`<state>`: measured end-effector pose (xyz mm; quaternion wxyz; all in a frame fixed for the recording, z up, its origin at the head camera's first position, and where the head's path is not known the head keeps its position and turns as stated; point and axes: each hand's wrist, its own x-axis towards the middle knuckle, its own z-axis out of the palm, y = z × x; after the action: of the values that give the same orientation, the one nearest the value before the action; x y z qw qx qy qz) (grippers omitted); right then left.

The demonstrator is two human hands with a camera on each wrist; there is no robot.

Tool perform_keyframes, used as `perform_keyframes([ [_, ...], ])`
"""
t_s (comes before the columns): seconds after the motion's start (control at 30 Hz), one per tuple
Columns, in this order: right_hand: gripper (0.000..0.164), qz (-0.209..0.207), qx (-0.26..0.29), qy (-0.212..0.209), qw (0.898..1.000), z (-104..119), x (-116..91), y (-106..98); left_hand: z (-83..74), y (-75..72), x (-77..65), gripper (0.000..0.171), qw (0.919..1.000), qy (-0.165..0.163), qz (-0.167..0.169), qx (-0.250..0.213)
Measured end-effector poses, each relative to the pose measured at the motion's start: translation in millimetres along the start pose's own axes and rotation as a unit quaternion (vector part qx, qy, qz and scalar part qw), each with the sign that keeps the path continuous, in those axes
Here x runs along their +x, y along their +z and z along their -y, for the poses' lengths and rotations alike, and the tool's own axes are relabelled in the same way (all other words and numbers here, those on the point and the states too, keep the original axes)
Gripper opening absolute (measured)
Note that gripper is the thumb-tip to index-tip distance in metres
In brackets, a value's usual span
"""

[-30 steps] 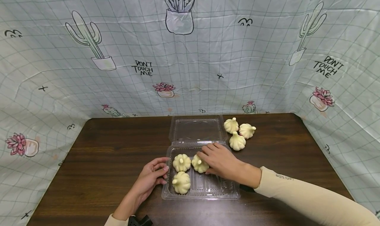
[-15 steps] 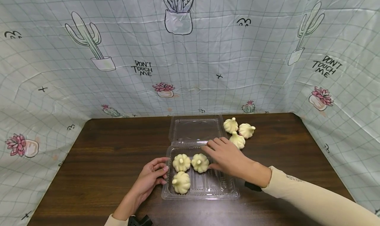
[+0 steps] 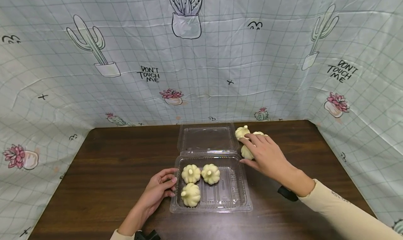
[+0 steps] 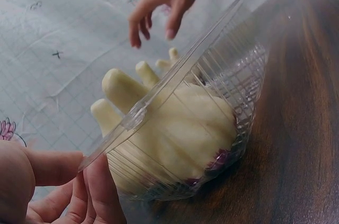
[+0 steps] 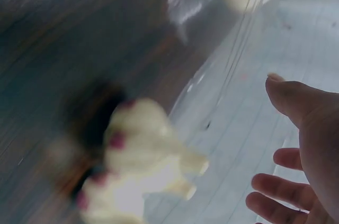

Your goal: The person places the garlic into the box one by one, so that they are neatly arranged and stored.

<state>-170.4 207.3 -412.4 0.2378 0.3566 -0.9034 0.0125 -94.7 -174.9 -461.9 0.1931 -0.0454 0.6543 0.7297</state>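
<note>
Fabric (image 3: 201,58) printed with potted cacti hangs beyond a person's fingertips, while a dark wooden table (image 3: 119,152) spreads beneath them. A clear hinged container (image 3: 233,189) sits just right of the left fingers, its lid (image 3: 206,138) laid back beyond them, an arrangement that apparently leaves it open to a hand from above. The left hand (image 3: 158,186) pinches the container's rim (image 4: 136,117) between thumb and fingers, seemingly to stop the light plastic sliding. The right hand (image 3: 267,156) holds nothing, its thumb and fingers spread well apart, a gap that looks wide enough for a rounded shape.

Three garlic bulbs (image 3: 211,174) rest inside, right of the left fingers and gathered toward them, perhaps to save space. Of three loose bulbs (image 3: 241,131) outside, one lies just past the right fingertips, another shows between thumb and fingers, and a third is mostly hidden behind that hand; whether any fingertip touches them cannot be told.
</note>
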Motion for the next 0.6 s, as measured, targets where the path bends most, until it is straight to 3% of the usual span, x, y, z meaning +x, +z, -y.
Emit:
perform_keyframes([
  [0.37, 0.078, -0.030, 0.006, 0.071, 0.997, -45.2, -24.5, -0.3, 0.3, -0.8, -0.9, 0.048, 1.0000, 0.001, -0.001, 0.001],
  [0.6, 0.083, -0.006, 0.007, 0.110, 0.994, -67.3, -36.8, 6.5, 0.0, -0.5, -0.4, 0.049, 1.0000, 0.001, 0.002, 0.000],
])
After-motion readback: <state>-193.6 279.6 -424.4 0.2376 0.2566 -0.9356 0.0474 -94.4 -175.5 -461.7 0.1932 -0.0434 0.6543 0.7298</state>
